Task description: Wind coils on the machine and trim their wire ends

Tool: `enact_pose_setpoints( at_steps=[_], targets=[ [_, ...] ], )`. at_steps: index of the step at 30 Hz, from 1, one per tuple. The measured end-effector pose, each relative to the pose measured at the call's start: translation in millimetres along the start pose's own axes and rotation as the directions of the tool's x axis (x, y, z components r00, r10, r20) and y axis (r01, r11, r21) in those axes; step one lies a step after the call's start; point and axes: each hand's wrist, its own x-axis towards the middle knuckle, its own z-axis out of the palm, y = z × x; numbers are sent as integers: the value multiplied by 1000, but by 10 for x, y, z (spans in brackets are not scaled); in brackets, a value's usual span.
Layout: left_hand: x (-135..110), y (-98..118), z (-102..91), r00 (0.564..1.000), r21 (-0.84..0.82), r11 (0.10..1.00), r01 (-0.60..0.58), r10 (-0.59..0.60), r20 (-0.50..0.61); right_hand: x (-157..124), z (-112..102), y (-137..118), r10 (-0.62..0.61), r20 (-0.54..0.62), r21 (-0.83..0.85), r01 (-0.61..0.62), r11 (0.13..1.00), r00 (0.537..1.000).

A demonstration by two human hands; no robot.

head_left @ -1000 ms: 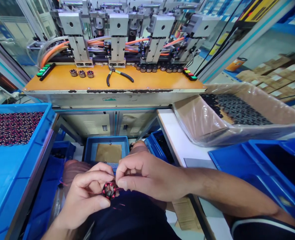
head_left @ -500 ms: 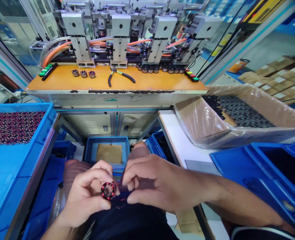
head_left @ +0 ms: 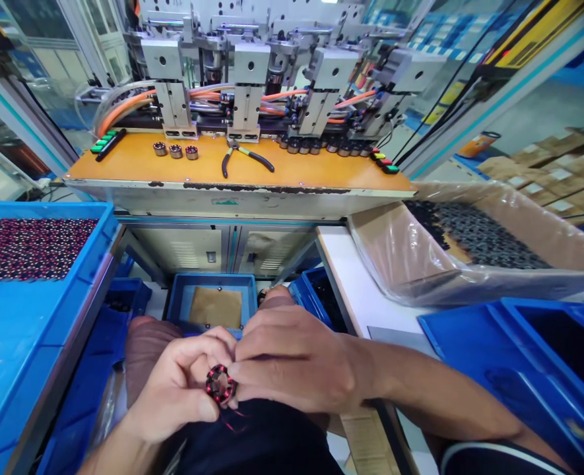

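Note:
My left hand grips a small ring-shaped motor stator with red windings, between thumb and fingers, its open face turned up toward me. Thin red wire ends hang below the ring. Close against the stator's right edge is my right hand, back upward, its fingers bent and pressed together. Whatever those fingertips pinch is hidden. Both hands are above my lap.
Ahead, a machine bench carries cutting pliers, three stators and several dark parts. Left, a blue bin holds rows of wound stators. Right, a plastic-lined carton holds dark parts. A blue tray lies below.
My right hand has moved left, from beside the stator to its edge, and its fingers have closed together. My left hand keeps the stator, which sits slightly further right. The view has shifted slightly.

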Motion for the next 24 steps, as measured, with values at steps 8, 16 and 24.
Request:
enact_pose_setpoints(
  at_steps=[8,16,24],
  targets=[
    [4,-18,8,1000,-35,999,-4,3,-12,-25,58,21,6,-89,8,-6,1000,996],
    [25,2,-26,987,219,964,-148,158,-33,-71,189,-81,182,-186,68,-173,983,965],
    [-4,63,15,949,476,863,-167,272,-160,-168,411,-207,405,-312,103,-393,914,860]
  ],
)
